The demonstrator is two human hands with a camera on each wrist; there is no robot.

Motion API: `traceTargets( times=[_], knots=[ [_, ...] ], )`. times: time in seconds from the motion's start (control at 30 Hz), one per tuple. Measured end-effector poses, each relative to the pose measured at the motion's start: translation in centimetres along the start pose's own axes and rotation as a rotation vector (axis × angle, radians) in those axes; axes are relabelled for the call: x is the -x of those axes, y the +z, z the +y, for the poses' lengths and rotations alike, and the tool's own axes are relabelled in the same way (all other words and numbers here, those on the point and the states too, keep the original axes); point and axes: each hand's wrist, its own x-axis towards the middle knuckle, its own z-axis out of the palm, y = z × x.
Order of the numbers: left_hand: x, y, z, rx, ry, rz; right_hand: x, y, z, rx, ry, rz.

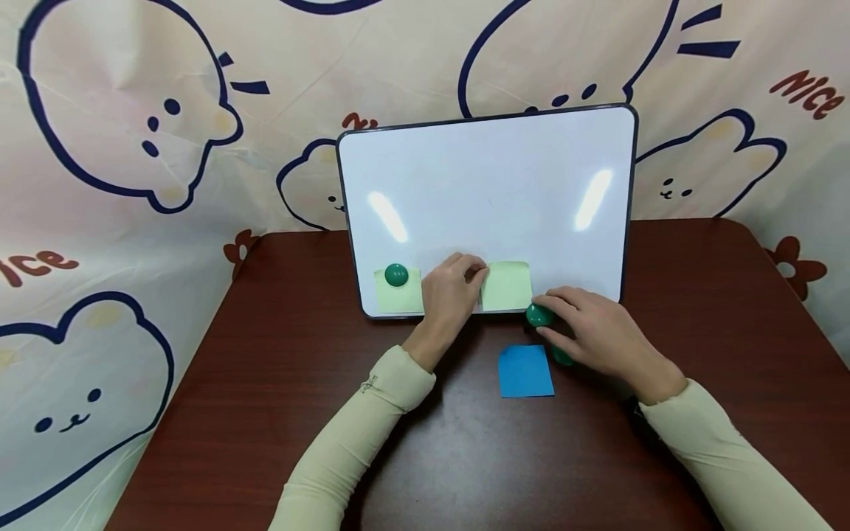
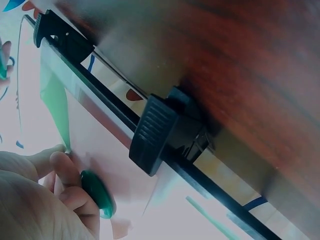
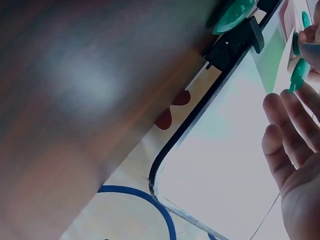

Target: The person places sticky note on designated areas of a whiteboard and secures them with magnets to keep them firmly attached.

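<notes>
A whiteboard (image 1: 485, 192) stands tilted on the table. My left hand (image 1: 451, 287) pinches the near upper corner of a light green sticky note (image 1: 507, 286) against the board's lower part. In my right hand (image 1: 594, 328), fingertips and thumb grip a round green magnet (image 1: 539, 316) beside that note's lower right corner. Under this hand a second green magnet (image 1: 562, 356), partly hidden, lies on the table. Another green magnet (image 1: 396, 275) sits on the left green note (image 1: 398, 301). Behind my left hand, the left wrist view shows a pinkish note (image 2: 95, 135) with a green magnet (image 2: 97, 194).
A blue sticky note (image 1: 526, 371) lies on the dark wooden table (image 1: 299, 413) before the board. Black clips (image 2: 165, 130) grip the board's lower edge. A cartoon-printed cloth (image 1: 398, 66) hangs behind the table and down its sides.
</notes>
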Motion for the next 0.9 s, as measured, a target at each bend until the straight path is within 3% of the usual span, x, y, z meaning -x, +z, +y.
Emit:
traceTargets(
  times=[0.9],
  knots=[
    [0.0,-0.1,0.0,-0.024,-0.002,-0.024,-3.4,1.5,0.1,-0.036,0.027,0.102]
  ],
)
